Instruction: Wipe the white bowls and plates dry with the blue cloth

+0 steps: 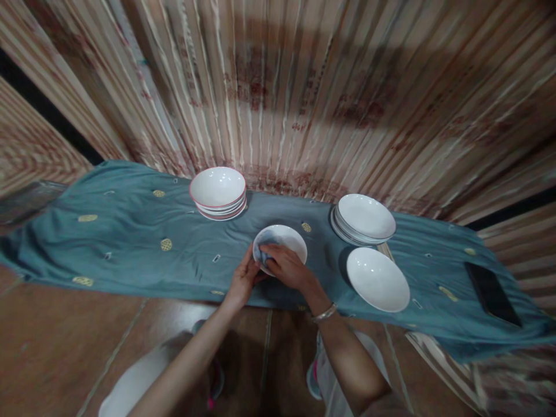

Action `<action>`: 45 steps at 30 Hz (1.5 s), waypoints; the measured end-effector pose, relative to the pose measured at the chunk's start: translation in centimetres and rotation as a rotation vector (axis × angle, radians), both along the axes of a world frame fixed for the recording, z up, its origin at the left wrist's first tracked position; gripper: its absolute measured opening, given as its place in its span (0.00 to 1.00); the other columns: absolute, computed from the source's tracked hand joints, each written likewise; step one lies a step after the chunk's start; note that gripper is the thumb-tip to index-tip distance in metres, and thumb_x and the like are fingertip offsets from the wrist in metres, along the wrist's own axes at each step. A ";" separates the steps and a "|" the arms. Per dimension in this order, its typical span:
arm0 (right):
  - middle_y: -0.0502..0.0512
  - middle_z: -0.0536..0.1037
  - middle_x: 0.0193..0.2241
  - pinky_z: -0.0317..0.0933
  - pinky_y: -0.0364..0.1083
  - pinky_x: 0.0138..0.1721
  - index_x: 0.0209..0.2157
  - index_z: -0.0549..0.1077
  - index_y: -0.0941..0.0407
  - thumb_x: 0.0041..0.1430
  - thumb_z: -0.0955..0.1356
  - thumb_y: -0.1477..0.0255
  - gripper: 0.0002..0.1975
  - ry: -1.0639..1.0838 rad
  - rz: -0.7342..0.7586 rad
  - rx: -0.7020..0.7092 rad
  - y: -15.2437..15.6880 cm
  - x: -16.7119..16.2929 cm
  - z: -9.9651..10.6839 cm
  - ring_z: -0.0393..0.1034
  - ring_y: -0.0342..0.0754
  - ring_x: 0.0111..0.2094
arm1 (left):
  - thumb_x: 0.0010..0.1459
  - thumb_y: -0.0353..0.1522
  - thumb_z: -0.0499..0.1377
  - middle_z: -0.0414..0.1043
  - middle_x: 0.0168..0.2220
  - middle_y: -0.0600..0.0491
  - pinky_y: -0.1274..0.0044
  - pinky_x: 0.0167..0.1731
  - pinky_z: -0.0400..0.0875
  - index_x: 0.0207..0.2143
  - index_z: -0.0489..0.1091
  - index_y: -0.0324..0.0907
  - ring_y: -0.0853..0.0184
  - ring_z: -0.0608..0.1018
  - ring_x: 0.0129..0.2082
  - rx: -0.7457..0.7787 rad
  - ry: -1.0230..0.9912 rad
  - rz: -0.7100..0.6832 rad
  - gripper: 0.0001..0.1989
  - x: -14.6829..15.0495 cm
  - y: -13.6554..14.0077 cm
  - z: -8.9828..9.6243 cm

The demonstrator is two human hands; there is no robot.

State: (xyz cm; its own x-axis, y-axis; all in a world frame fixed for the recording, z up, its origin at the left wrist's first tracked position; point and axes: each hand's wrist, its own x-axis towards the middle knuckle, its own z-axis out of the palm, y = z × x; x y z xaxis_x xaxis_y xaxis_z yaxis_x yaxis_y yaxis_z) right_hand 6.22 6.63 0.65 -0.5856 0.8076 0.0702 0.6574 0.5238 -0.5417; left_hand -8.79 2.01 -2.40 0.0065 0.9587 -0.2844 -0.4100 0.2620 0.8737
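Observation:
A white bowl (pixel 292 236) is at the middle of the table's front part. My left hand (pixel 244 277) is closed on its left rim, thumb on the near side. Inside the bowl, my right hand (pixel 284 264) presses a greyish-blue cloth (pixel 263 243) against the inner surface; the palm hides part of the cloth. Behind and to the left stands a stack of white bowls (pixel 218 188) with red rims. To the right is a stack of white dishes (pixel 367 217), and in front of it a single white dish (pixel 377 279).
A teal cloth with yellow pineapple prints (pixel 130 249) covers the long narrow table. A black phone (pixel 493 294) lies near its right end. Pleated patterned curtains (pixel 278 87) hang directly behind the table. Below is a brown tiled floor (pixel 113 324).

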 end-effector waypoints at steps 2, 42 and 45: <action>0.64 0.70 0.59 0.57 0.55 0.62 0.58 0.68 0.59 0.65 0.60 0.77 0.22 0.028 0.008 0.014 0.2 -0.3 0.0 0.64 0.53 0.60 | 0.52 0.40 0.66 0.67 0.62 0.48 0.65 0.49 0.76 0.67 0.57 0.49 0.54 0.74 0.56 -0.004 -0.001 -0.003 0.41 0.0 0.0 -0.1; 0.68 0.72 0.54 0.59 0.55 0.52 0.43 0.77 0.62 0.66 0.59 0.75 0.16 -0.489 -0.340 0.249 -0.1 3.2 3.0 0.62 0.60 0.54 | 0.48 0.44 0.69 0.77 0.45 0.48 0.69 0.39 0.79 0.66 0.58 0.47 0.56 0.78 0.47 0.003 0.038 -0.010 0.45 0.1 0.2 0.3; 0.70 0.73 0.49 0.60 0.57 0.50 0.40 0.78 0.63 0.67 0.59 0.74 0.17 -0.494 -0.356 0.207 -0.5 3.7 3.5 0.64 0.60 0.50 | 0.48 0.43 0.69 0.76 0.50 0.47 0.72 0.35 0.79 0.66 0.58 0.47 0.56 0.78 0.47 0.035 0.050 -0.032 0.44 0.2 0.2 0.4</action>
